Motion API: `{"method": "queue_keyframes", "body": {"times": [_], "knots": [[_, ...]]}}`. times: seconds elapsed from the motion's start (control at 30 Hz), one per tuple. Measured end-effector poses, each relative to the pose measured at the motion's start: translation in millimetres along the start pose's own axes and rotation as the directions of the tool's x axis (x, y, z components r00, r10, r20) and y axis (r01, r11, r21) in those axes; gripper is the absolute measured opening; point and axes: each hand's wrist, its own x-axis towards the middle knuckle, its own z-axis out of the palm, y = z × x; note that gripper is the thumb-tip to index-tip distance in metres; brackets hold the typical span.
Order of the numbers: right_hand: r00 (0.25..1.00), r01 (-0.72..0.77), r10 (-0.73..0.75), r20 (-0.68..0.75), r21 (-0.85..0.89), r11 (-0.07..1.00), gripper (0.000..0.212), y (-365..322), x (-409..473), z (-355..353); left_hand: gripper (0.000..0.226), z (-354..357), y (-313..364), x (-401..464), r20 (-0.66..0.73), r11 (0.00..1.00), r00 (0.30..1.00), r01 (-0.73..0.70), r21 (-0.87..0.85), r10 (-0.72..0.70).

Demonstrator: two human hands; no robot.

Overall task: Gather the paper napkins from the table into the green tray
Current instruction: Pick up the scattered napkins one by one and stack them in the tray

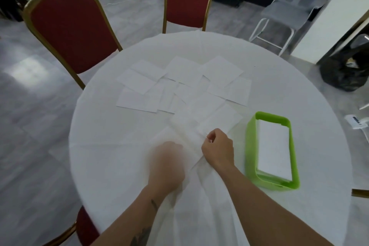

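Grey floor and two red chairs point(71, 32) sit behind the round white surface point(111, 158). From the left of the frame, loose napkins point(139, 84) lie scattered and overlapping across the middle of the surface, flat, white on white. I judge them feather-light, soft and easy to crease or tear, so I would pinch a free corner or edge rather than press down, since they will slide on the cloth. My left hand point(167, 158) is blurred at lower centre, resting on a near napkin; I cannot tell how far its fingers are spread. My right hand point(218, 149), just beside it, is curled narrow, thumb and fingers pinching a napkin edge. At the right, the tray point(252, 146) already holds a flat stack point(274, 148).
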Motion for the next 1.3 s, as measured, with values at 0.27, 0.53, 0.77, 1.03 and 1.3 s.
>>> {"method": "queue_keyframes", "body": {"times": [0.27, 0.53, 0.77, 1.03, 1.3], "knots": [[0.918, 0.325, -0.356, 0.172, 0.183, 0.928, 0.013, 11, -23, -12, 0.029, -20, -21, -4, -0.196, 0.964, 0.978, 0.012, -0.266, -0.066], [0.949, 0.204, -0.197, 0.247, -0.005, 0.979, 0.013, 19, -23, 2, 0.03, -28, -18, -7, -0.126, 0.945, 0.982, 0.098, -0.313, -0.143], [0.966, 0.186, -0.123, 0.229, -0.278, 0.942, 0.039, 14, -19, 17, 0.046, -17, -12, -12, 0.048, 0.997, 0.999, 0.028, -0.072, -0.025], [0.965, 0.032, 0.009, 0.261, -0.153, 0.988, 0.049, -8, -17, 26, 0.05, -21, -15, -15, 0.113, 0.997, 0.992, -0.065, 0.05, 0.059], [0.954, -0.115, 0.091, 0.285, 0.071, 0.991, 0.012, -17, -10, 22, 0.054, -24, -16, -16, 0.153, 0.997, 0.986, -0.073, 0.039, 0.066]]}}
